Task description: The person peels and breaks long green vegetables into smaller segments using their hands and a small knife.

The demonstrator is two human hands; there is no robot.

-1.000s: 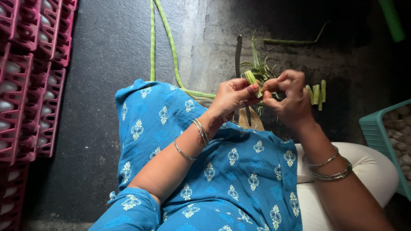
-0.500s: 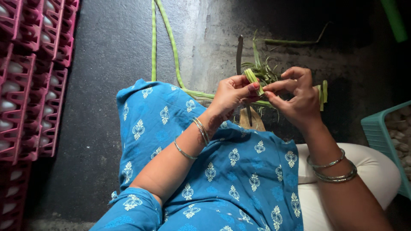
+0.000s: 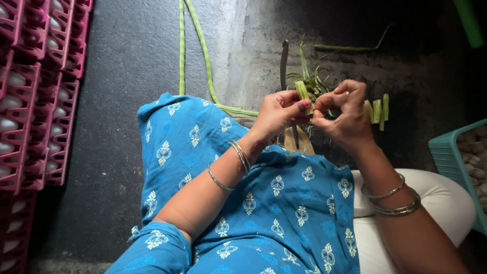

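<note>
Both hands meet over the lap: left hand (image 3: 278, 112) pinches a short green drumstick piece (image 3: 303, 93) between thumb and fingertips, right hand (image 3: 344, 114) curls closed against its end, seemingly nipping a fibre. Best to grip close to the tip and strip along the length. Cut pieces (image 3: 376, 110) lie on the floor (image 3: 127, 66) beyond.

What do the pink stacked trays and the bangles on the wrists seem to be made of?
The pink trays look like moulded plastic: uniform colour, slight sheen, gridded cells. The bangles seem to be metal, thin silvery rings with bright glints, though coated plastic cannot be ruled out.
</note>
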